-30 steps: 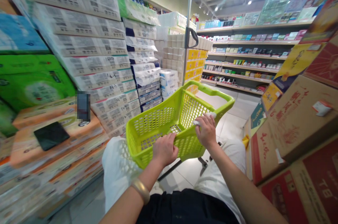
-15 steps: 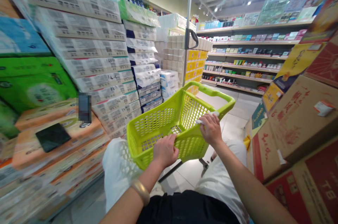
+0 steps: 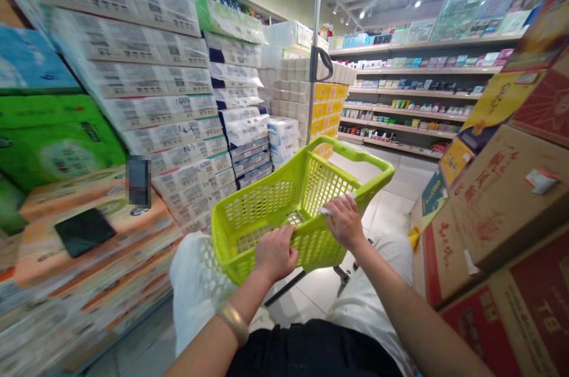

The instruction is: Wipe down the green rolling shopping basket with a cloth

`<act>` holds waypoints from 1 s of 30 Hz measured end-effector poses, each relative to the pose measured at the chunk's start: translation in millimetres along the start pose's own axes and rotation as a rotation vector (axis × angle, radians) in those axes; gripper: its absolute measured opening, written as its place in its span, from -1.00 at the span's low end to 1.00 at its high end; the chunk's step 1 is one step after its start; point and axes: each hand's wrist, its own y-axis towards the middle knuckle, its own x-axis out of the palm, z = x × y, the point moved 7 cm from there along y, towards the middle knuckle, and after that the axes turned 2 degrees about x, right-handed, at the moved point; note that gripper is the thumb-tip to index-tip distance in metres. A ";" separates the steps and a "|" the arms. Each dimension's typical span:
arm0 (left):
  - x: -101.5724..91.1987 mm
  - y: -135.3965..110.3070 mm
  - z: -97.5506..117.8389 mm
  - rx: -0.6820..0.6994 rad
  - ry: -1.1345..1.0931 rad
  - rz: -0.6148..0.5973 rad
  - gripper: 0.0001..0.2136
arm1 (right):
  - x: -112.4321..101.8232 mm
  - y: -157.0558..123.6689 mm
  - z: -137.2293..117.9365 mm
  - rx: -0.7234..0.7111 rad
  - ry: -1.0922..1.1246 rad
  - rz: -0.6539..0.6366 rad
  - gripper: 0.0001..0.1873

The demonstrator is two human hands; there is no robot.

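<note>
A lime-green plastic shopping cart (image 3: pixel 255 196) stands across my lap, its perforated basket empty. My left hand (image 3: pixel 274 252), with a gold bangle on the wrist, is closed over the basket's near rim. Farther right on the same rim rests my right hand (image 3: pixel 344 220), its fingers bent over a white crumpled wipe (image 3: pixel 325 210) pressed to the plastic. Only an edge of the wipe shows, so I cannot tell if it is cloth or tissue. The cart's handle (image 3: pixel 377 172) rises beyond my right hand.
Tall stacks of wrapped paper packs (image 3: pixel 160 80) stand at the left. A dark flat tablet-like object (image 3: pixel 84 232) lies on orange packs. Cardboard boxes (image 3: pixel 502 205) crowd the right side. A metal pole (image 3: pixel 316 21) rises behind the cart, with stocked shelves (image 3: pixel 413 72) beyond.
My right hand has slid left along the near rim with the white wipe, away from the handle and closer to my left hand. The left hand keeps its place on the rim.
</note>
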 end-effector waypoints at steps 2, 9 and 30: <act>-0.2 -0.1 0.5 0.000 -0.002 0.012 -0.57 | -12.1 4.9 26.1 0.045 -0.047 0.042 -0.81; -2.3 0.5 2.3 0.004 0.002 0.038 -0.57 | 0.0 -2.0 3.0 0.142 0.011 0.098 -0.83; -3.6 3.3 -12.0 -0.006 -0.079 0.028 -0.58 | -49.2 18.5 73.8 -0.050 -0.201 -0.002 -0.79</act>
